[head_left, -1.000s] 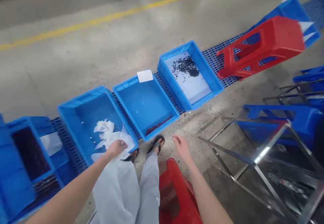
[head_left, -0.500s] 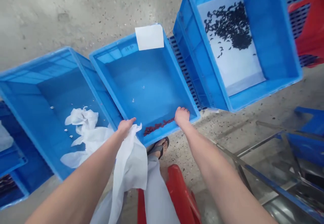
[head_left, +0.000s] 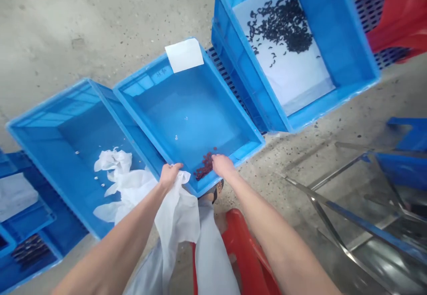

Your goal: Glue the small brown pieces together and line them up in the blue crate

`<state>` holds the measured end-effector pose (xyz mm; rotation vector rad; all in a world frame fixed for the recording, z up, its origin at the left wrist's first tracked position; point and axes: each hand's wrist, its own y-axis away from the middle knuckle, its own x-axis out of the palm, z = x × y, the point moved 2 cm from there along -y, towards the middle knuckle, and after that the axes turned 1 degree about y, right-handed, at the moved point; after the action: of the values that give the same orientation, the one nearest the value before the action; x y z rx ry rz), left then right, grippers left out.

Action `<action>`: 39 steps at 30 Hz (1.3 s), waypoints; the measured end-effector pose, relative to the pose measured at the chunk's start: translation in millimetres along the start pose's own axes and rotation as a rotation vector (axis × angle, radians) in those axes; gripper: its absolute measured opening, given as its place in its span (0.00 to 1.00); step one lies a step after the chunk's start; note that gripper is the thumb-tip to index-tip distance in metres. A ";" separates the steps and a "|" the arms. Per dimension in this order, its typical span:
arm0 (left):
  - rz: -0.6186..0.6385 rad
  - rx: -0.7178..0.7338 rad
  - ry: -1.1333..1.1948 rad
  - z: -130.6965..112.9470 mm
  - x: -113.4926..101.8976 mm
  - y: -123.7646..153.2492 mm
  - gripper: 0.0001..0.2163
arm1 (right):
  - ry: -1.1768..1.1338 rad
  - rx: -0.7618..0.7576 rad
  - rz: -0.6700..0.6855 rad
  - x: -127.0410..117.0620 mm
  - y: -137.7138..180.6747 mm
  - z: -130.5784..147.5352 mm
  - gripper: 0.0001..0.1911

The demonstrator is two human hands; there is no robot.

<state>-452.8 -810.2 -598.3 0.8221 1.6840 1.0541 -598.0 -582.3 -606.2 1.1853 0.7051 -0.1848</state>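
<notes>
My left hand (head_left: 169,175) is closed on a white cloth (head_left: 183,212) at the near left corner of the middle blue crate (head_left: 187,103). The cloth hangs down over my legs. Inside this crate, my right hand (head_left: 223,166) is by the near wall, with its fingers curled together against a small heap of dark red pieces (head_left: 204,168). Whatever may lie within those fingers is hidden. A couple of white specks dot the crate floor, and a white paper (head_left: 184,55) lies over the far rim.
A blue crate (head_left: 76,117) on the left contains crumpled white cloth (head_left: 115,161). To the right, another blue crate (head_left: 358,59) holds black curved pieces (head_left: 287,21) on a white sheet. A red stool (head_left: 245,246) and a metal frame (head_left: 336,204) stand nearby.
My right hand has moved left along the crate's near wall. The red pieces, earlier strung out in a line, are now bunched toward the left. My left hand keeps the cloth.
</notes>
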 end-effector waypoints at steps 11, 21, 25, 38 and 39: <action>-0.025 0.270 0.076 8.2 -38.6 135.3 0.17 | -0.120 0.098 -0.415 -106.4 122.3 24.0 0.28; -0.187 0.616 0.232 -61.7 -142.1 277.2 0.19 | -0.349 -0.181 -0.757 -207.7 276.4 122.9 0.22; -0.279 0.708 0.274 -101.5 -176.9 330.2 0.20 | -0.751 -0.041 -1.255 -237.0 371.0 134.8 0.18; -0.466 0.980 0.427 -187.7 -212.4 480.8 0.29 | -2.169 0.262 -1.454 -325.6 317.4 260.6 0.45; -0.459 1.008 0.423 -189.9 -212.6 488.4 0.30 | -2.196 0.262 -1.463 -333.4 316.2 262.7 0.45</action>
<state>-538.2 -851.9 -40.8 0.7588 2.6520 -0.0153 -596.2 -768.5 -110.8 -0.0942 -0.6578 -2.3357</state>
